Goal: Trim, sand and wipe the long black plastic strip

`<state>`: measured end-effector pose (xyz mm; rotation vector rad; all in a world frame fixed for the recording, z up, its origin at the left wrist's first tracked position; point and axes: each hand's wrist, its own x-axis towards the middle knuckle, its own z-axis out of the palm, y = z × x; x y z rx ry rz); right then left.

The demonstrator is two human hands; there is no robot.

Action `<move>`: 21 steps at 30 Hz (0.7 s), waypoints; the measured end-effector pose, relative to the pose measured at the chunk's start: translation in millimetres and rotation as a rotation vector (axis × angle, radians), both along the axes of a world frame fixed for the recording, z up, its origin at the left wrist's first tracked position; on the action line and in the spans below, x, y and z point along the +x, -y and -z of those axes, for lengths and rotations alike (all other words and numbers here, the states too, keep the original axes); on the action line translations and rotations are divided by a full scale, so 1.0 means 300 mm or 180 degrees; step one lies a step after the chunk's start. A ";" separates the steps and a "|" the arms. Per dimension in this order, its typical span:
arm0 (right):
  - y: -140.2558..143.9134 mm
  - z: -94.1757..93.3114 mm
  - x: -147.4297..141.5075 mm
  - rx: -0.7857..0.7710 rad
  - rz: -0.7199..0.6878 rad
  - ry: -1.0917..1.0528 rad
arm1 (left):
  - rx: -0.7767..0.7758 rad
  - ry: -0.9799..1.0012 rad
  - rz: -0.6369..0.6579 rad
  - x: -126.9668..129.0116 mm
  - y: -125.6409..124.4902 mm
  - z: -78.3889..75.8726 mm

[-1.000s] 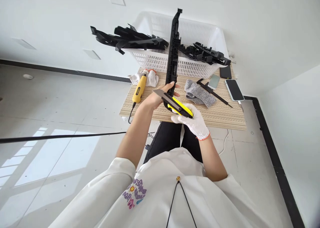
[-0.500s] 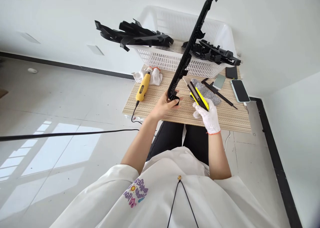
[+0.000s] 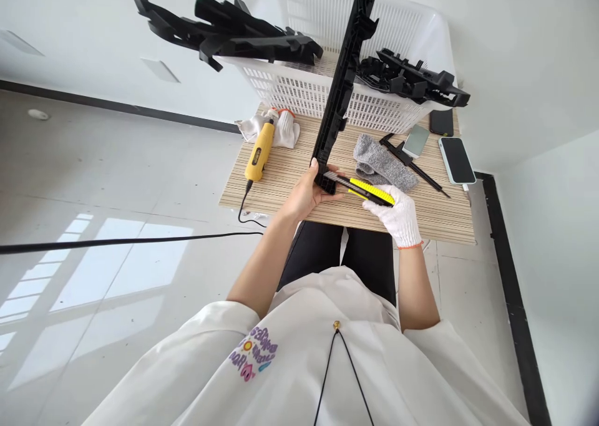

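Note:
My bare left hand point(image 3: 304, 195) grips the near end of a long black plastic trim part point(image 3: 340, 89), which slants up and away across the basket's front rim. In my right hand point(image 3: 397, 214), which wears a white knitted glove, is a yellow and black utility knife point(image 3: 372, 191). Its extended blade points left and meets the near end of the black part, close to my left fingers. Whether the edge touches or just overlaps the plastic, I cannot tell. Behind the knife lies a folded grey cloth point(image 3: 381, 163) on the wood-patterned table point(image 3: 290, 164).
A white plastic basket point(image 3: 299, 92) holds black parts on its left point(image 3: 253, 36) and right point(image 3: 412, 80). A corded yellow tool point(image 3: 260, 151) lies by white gloves point(image 3: 285, 130). Right of the cloth are a caliper point(image 3: 416, 167), a grey-green block point(image 3: 416, 141), a black item point(image 3: 441, 122) and a phone point(image 3: 457, 159).
The knife has swung from pointing up and away to pointing left, its blade now at the black part's near end. The part stands somewhat steeper in view, and the camera view has shifted.

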<state>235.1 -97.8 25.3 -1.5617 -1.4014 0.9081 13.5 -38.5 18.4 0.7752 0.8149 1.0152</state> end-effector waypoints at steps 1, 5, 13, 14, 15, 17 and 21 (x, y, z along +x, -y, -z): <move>-0.007 0.000 0.000 0.0043 0.0002 0.0072 | -0.0019 0.0019 0.0015 -0.005 0.001 -0.001; -0.013 0.000 0.009 0.0104 -0.0373 0.0076 | -0.0073 0.0080 -0.0028 -0.014 0.008 -0.004; -0.007 0.002 0.011 0.0133 -0.0313 0.0157 | -0.0176 0.0427 -0.0095 -0.019 0.008 0.003; -0.008 0.003 0.012 0.0141 -0.0264 0.0147 | -0.0188 0.0462 -0.0100 -0.019 0.009 0.002; -0.008 0.004 0.013 0.0129 -0.0308 0.0147 | -0.0207 0.0481 -0.0098 -0.019 0.009 0.000; -0.008 0.004 0.016 0.0078 -0.0517 0.0196 | -0.0251 0.0483 -0.0094 -0.019 0.011 -0.005; -0.007 0.006 0.021 0.0073 -0.0356 0.0179 | -0.0258 0.0502 -0.0127 -0.019 0.010 -0.005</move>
